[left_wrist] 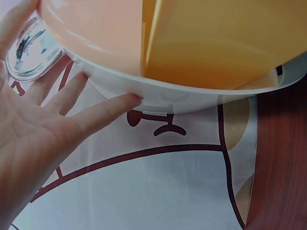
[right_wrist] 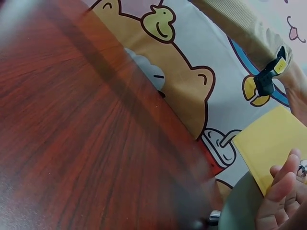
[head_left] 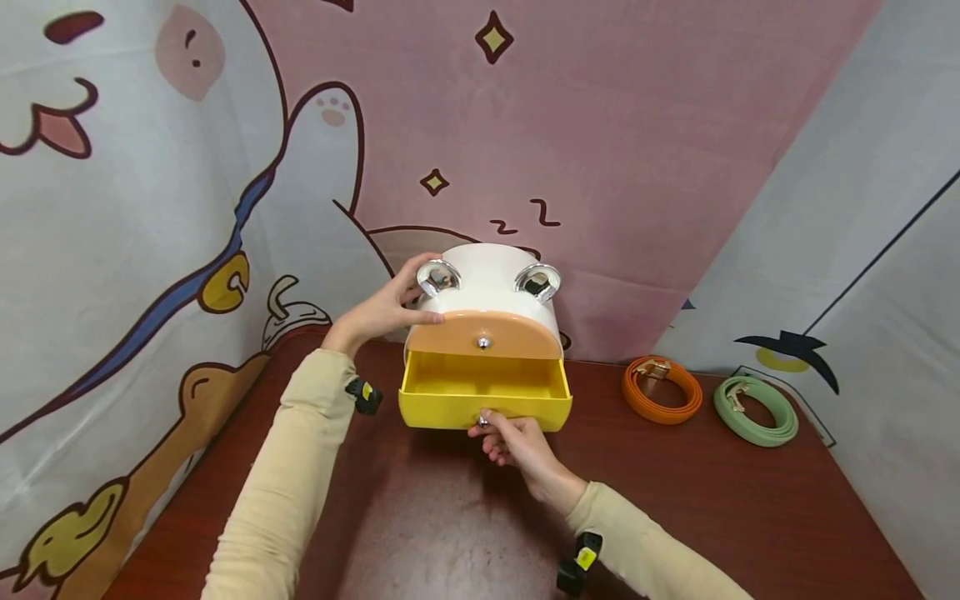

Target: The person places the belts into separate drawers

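Observation:
A white animal-shaped drawer box [head_left: 491, 279] with two silver round eyes stands at the back of the table. Its upper drawer front [head_left: 517, 333] is orange with a silver knob and sits flush. Below, the yellow drawer [head_left: 435, 412] is pulled out, and its inside shows bare. My left hand [head_left: 382, 312] rests on the box's left side, fingers spread and fairly straight, the thumb near the orange front. With thumb and fingers my right hand [head_left: 525, 454] pinches the silver knob [head_left: 482, 422] of the yellow drawer. In the right wrist view, the right fingers [right_wrist: 283, 187] are at that knob.
On the dark red wooden table [head_left: 420, 525], a rolled orange strap [head_left: 633, 398] and a rolled green strap [head_left: 780, 425] lie at the right, each with a buckle. A cartoon-printed cloth [head_left: 637, 150] hangs close behind the box and along the sides.

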Motion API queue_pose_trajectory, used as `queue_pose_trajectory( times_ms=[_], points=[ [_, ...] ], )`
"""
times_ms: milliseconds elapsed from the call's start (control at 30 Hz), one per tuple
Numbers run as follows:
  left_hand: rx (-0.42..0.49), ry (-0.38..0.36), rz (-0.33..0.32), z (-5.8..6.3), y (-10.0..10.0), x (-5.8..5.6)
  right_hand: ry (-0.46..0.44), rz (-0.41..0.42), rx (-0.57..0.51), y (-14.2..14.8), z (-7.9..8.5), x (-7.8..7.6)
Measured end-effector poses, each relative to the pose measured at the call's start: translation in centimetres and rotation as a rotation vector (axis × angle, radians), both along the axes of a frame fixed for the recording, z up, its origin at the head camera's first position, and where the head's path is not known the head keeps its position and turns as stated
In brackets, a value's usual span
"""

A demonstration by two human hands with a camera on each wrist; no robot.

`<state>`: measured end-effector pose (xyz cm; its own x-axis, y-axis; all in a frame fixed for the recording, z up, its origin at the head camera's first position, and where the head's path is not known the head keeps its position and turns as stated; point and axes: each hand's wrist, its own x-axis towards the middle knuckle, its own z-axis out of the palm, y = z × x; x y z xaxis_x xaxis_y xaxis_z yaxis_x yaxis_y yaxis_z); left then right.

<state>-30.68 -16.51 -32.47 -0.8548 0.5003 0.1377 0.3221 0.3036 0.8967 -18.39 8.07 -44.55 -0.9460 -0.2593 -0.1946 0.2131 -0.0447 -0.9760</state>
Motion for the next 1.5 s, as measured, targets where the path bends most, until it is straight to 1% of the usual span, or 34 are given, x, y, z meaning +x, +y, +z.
queue_pose_trajectory(
  times_ms=[500,733,1133,1167,1400,1500],
  points=[
    [0.003,-0.012,0.006,0.0,0.2,0.0,-0.017,0.000,-0.011,0.0,-0.1,1.3],
    [-0.007,-0.003,0.001,0.0,0.1,0.0,-0.030,0.012,-0.010,-0.1,0.0,1.8],
    [-0.013,-0.024,0.025,-0.1,0.1,0.0,-0.034,0.031,-0.010,-0.1,0.1,2.6],
    [-0.012,-0.026,0.022,0.0,0.1,0.1,-0.033,0.032,-0.010,-0.1,0.1,2.6],
    [-0.008,-0.047,0.020,2.1,0.7,2.1,-0.034,0.048,-0.013,0.0,0.3,2.9],
    [-0.007,-0.054,0.023,2.2,0.7,2.2,-0.034,0.052,-0.015,-0.1,0.4,3.1]
  ],
)
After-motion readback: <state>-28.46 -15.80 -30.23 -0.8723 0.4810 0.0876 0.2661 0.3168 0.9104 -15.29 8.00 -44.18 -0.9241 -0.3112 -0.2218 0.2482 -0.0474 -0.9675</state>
